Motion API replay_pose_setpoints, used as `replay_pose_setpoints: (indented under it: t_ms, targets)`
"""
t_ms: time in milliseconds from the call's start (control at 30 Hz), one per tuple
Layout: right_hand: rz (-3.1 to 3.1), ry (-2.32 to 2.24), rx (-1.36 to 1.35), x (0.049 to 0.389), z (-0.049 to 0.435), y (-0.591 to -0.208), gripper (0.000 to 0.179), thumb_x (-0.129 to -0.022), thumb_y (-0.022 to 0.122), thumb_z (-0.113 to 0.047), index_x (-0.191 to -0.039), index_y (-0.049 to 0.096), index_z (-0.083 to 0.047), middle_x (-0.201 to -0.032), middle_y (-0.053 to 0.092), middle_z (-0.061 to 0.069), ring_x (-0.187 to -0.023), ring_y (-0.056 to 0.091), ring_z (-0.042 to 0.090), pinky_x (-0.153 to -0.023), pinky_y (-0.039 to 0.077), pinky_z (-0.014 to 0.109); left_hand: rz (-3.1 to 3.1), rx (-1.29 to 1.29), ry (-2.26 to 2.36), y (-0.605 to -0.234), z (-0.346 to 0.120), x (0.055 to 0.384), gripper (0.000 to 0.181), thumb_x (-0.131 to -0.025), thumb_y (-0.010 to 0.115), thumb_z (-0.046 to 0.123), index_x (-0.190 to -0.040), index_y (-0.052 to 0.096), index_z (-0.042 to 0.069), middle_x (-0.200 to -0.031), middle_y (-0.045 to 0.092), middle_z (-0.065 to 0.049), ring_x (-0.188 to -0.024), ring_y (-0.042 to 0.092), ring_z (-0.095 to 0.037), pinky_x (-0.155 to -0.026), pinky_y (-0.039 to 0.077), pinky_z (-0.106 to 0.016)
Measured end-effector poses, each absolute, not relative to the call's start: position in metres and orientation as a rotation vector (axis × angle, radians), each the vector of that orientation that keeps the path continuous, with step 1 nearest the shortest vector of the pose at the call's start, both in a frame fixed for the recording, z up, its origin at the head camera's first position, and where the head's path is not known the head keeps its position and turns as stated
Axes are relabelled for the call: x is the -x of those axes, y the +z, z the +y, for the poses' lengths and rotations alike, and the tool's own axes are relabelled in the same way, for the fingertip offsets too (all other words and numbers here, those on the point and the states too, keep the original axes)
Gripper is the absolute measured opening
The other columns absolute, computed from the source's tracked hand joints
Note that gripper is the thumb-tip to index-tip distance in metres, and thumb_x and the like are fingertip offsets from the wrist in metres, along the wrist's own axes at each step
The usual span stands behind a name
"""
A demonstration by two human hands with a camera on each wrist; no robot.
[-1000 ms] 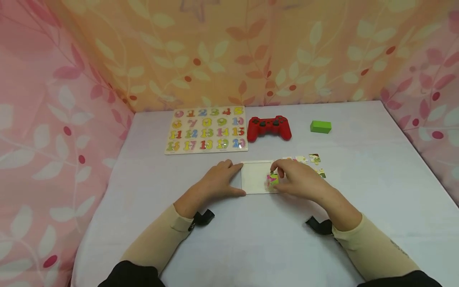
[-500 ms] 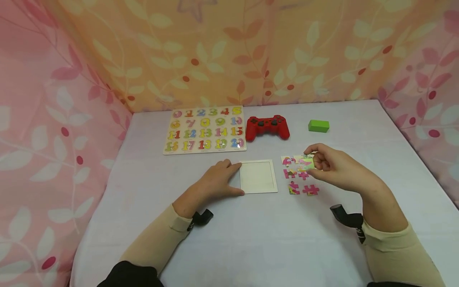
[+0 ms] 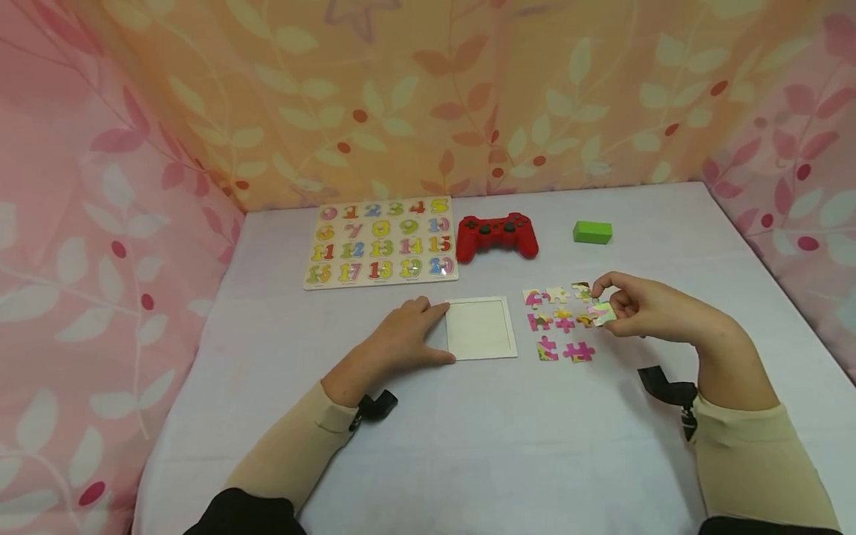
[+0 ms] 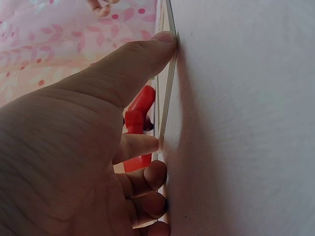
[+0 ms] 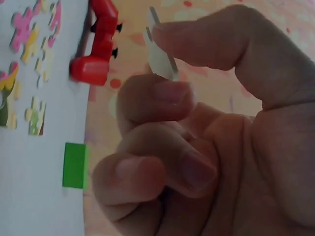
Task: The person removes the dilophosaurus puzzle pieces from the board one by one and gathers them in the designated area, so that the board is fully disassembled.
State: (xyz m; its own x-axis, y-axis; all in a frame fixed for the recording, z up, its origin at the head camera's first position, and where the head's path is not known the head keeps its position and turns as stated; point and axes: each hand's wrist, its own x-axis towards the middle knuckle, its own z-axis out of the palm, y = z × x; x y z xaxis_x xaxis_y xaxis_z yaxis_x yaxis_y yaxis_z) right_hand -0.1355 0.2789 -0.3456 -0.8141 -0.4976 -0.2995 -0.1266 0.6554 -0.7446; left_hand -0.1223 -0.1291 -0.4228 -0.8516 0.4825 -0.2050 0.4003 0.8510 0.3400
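Observation:
A shallow white puzzle tray point(image 3: 481, 328) lies flat on the table, its inside bare. My left hand point(image 3: 404, 338) rests at its left side, thumb at the near corner and forefinger at the far one. The left wrist view shows the thumb point(image 4: 142, 54) against the tray's edge. Between thumb and forefinger, my right hand point(image 3: 658, 312) pinches a jigsaw piece point(image 3: 603, 313), pale green, white and pink, held up beside the loose pieces. Its thin edge turns toward the right wrist camera. Several loose jigsaw pieces point(image 3: 579, 352), mostly pink, lie right of the tray.
Behind the tray lies a number puzzle board point(image 3: 381, 244) with coloured digits. A red game controller point(image 3: 498, 236) sits to its right, and a green block point(image 3: 592, 232) farther right. Patterned cloth point(image 3: 468, 96) hangs behind the white table.
From above the tray's right side, my right hand has moved right past the loose pieces, a jigsaw piece still pinched in it. The left hand stays at the tray.

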Motion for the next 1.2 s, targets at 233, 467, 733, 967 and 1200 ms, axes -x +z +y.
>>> replay_pose_setpoints:
  t_ms: [233,467,733,967,1200]
  targets:
    - [2.256,-0.877,0.354,0.143,0.287,-0.36,0.045,-0.088,0.074,-0.008,-0.123,0.046,-0.006,-0.07,0.049,0.003,-0.062,0.048,0.017,-0.057,0.045,0.032,2.744,-0.664,0.426,-0.424,-0.129,0.123,0.096,-0.08,0.079,0.064,-0.157,0.044,0.017,-0.117,0.052,-0.002,-0.1,0.048,-0.017,-0.083,0.045,-0.033]
    - [2.236,-0.731,0.292,0.148,0.283,-0.37,0.048,-0.087,0.081,-0.019,-0.122,0.05,-0.008,-0.076,0.056,0.003,-0.063,0.05,0.018,-0.059,0.042,0.031,2.746,-0.655,0.416,-0.423,-0.129,0.124,0.097,-0.08,0.079,0.064,-0.157,0.044,0.017,-0.117,0.052,-0.002,-0.101,0.048,-0.017,-0.085,0.046,-0.033]
    - [2.26,-0.632,0.282,0.147,0.277,-0.38,0.038,-0.084,0.079,-0.012,-0.113,0.055,-0.008,-0.076,0.057,0.004,-0.06,0.049,0.018,-0.059,0.039,0.032,2.746,-0.662,0.401,-0.424,-0.128,0.123,0.097,-0.08,0.078,0.065,-0.157,0.043,0.018,-0.118,0.052,-0.003,-0.1,0.048,-0.017,-0.086,0.046,-0.033]
    - [2.368,-0.507,0.31,0.144,0.266,-0.381,0.033,-0.079,0.073,-0.005,-0.105,0.054,-0.01,-0.072,0.05,0.005,-0.064,0.047,0.019,-0.061,0.036,0.034,2.743,-0.661,0.427,-0.422,-0.129,0.125,0.097,-0.079,0.079,0.064,-0.157,0.044,0.017,-0.119,0.053,-0.003,-0.101,0.049,-0.017,-0.087,0.047,-0.034]
    - [2.427,-0.409,0.294,0.135,0.26,-0.368,0.045,-0.081,0.08,-0.015,-0.116,0.052,-0.005,-0.083,0.053,0.008,-0.077,0.052,0.024,-0.07,0.04,0.04,2.736,-0.658,0.438,-0.424,-0.129,0.124,0.097,-0.079,0.08,0.064,-0.157,0.045,0.018,-0.122,0.053,-0.003,-0.103,0.049,-0.017,-0.089,0.047,-0.035]
